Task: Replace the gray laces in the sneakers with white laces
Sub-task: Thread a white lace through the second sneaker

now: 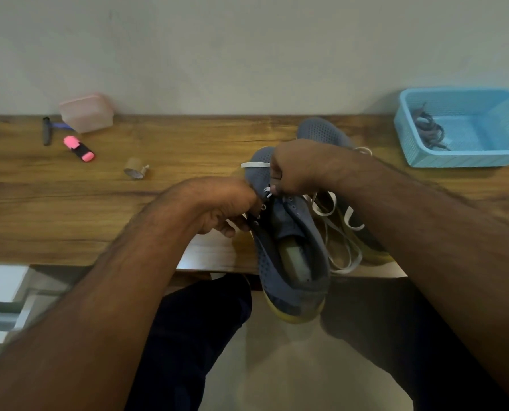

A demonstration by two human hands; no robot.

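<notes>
A blue-grey sneaker (pixel 291 262) with a yellow sole hangs over the table's front edge, heel toward me. My left hand (pixel 223 209) grips its left eyelet side. My right hand (pixel 288 170) is closed on a white lace (pixel 254 164) at the upper eyelets; one lace end sticks out left of the fist. A second sneaker (pixel 324 132) lies behind and to the right, mostly hidden by my right forearm, with loose white lace (pixel 345 250) looped beside it. Grey laces (pixel 429 130) lie in a blue basket (pixel 466 157).
On the wooden table (pixel 158 212) lie a tape roll (pixel 135 169), a pink highlighter (pixel 79 148), a dark pen (pixel 46 131) and a pink lidded box (pixel 86 111). A wall rises right behind the table. My legs are under the front edge.
</notes>
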